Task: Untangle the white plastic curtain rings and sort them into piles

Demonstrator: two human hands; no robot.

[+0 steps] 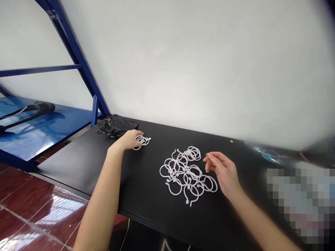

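My left hand (130, 139) is at the far left part of the black table, its thumb and fingers closed around a few white plastic curtain rings (145, 140). These rings are close to the tabletop; whether they rest on it I cannot tell. A loose pile of several similar white open rings (187, 174) lies in the middle of the table, many overlapping. Just right of this pile hovers my right hand (222, 170), fingers loosely curved and slightly apart, with nothing visible in them.
Behind my left hand lies a crumpled black plastic bag (117, 124) on the black table (146, 195). Clear plastic wrap (269, 155) sits at the back right. A white wall (199, 69) rises behind; a blue metal frame (78, 55) with a blue shelf (60, 118) stands left.
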